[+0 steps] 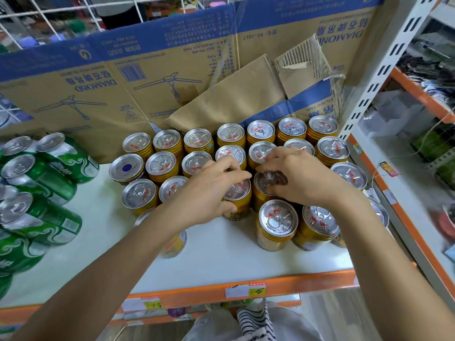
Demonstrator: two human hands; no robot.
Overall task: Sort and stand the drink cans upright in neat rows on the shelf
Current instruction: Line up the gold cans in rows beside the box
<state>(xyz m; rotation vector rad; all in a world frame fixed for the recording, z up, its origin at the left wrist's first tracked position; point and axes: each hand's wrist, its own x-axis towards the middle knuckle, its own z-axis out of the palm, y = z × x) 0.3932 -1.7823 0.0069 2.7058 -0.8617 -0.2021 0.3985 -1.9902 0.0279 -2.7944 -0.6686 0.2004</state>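
Both bare hands reach onto a white shelf board [221, 257] with an orange front edge [187, 295]. The left hand [211, 190] grips a gold metal drink can with a silver lid [240, 190], its fingers curled over the lid and its thumb on the can's side. The right hand [298, 178] curls its fingers over the lid of the neighbouring gold can [263, 184], which stands just beside the first. Rows of upright gold cans [261, 132] surround them. One can with a blue dot on its lid [126, 167] stands at the left end. Green drink cans [49, 173] lean in a pile at the far left. A brown and blue cardboard box [118, 82] stands behind the cans. A yellow price tag [257, 291] is stuck on the orange edge.
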